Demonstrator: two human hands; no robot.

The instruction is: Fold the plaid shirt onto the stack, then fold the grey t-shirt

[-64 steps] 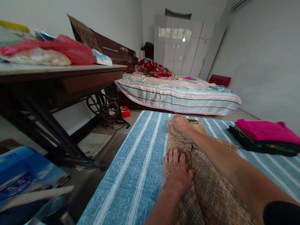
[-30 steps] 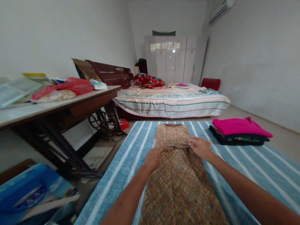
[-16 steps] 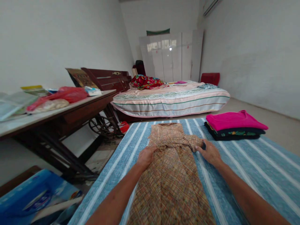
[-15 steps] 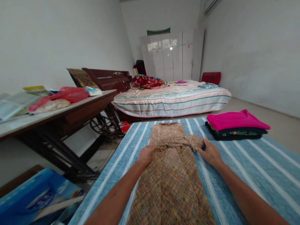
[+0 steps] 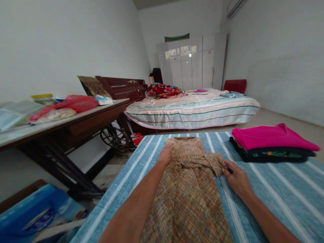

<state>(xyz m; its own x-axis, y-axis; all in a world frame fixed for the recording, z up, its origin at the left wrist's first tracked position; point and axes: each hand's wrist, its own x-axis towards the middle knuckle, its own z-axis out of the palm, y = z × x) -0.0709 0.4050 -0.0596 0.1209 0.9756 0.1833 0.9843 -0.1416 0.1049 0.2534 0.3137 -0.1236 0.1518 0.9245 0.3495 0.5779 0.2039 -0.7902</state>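
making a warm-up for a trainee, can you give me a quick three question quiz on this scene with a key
1. Which hand holds the end of the flap sticking out from the side of the plaid garment?
2. True or false: the folded pile lies to the left of the plaid garment.
3. What colour is the top layer of the folded pile?
A) green
B) pink
C) white

Key:
1. The right hand.
2. False; it lies to the right.
3. B.
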